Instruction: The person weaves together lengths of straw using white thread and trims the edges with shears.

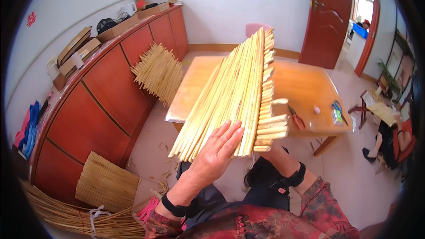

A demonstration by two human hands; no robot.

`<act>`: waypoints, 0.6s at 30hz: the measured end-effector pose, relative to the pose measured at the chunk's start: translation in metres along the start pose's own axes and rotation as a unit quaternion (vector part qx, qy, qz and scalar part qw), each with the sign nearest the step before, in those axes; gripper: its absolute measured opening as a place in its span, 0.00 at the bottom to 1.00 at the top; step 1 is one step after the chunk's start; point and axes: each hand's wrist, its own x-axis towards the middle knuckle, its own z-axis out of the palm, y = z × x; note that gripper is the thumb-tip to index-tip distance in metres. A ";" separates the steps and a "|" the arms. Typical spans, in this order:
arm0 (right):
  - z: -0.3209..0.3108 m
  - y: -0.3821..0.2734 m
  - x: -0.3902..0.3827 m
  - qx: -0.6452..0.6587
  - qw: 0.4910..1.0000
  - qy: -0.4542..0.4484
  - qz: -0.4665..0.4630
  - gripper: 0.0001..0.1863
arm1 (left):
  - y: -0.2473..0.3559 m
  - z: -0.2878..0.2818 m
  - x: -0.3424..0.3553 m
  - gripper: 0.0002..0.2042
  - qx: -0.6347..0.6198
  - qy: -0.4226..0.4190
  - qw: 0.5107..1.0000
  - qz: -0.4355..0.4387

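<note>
At the lower edge, nearest the camera, a red-and-dark patterned garment (265, 221) is seen, its sleeves pushed up above black wristbands (175, 204). Above the lap, a panel of pale stalks (226, 102) is held up at a tilt, and the middle of an orange-brown table (305, 77) is covered by it in this view. The left hand (217, 150) is laid on the panel's near face at its lower end, its fingers stretched out and close together rather than curled. The right hand (269, 151) is mostly hidden behind the lower right edge (where short stalk ends are seen jutting out), so how its fingers are closed cannot be told. On the table's right part, red-handled pliers (297, 119), blue-handled scissors (340, 111) and a small green-and-white box (337, 117) are laid, the box just beside the scissors. To the left, a second panel (158, 74) and a third panel (106, 181) are leaned against a red cabinet (115, 88); near the latter, a bundle of long stalks (57, 212) is tied with a white strip (95, 214). At the far right, a seated person (389, 144) is partly seen beside another pale panel (383, 113).
</note>
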 end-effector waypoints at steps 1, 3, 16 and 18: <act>0.015 0.015 -0.015 -0.030 0.997 -0.039 -0.066 0.13 | -0.021 -0.015 -0.022 0.24 0.047 -0.032 0.998 -0.005; 0.017 0.036 -0.054 -0.109 0.969 -0.060 -0.213 0.15 | 0.006 0.009 -0.045 0.24 0.044 -0.068 0.996 -0.039; -0.005 -0.025 -0.103 0.340 0.906 0.015 0.251 0.17 | 0.020 0.027 -0.027 0.17 0.041 -0.075 0.996 -0.033; -0.013 -0.030 -0.105 0.310 0.916 -0.031 0.253 0.17 | 0.023 0.027 -0.025 0.16 0.036 -0.065 0.997 -0.036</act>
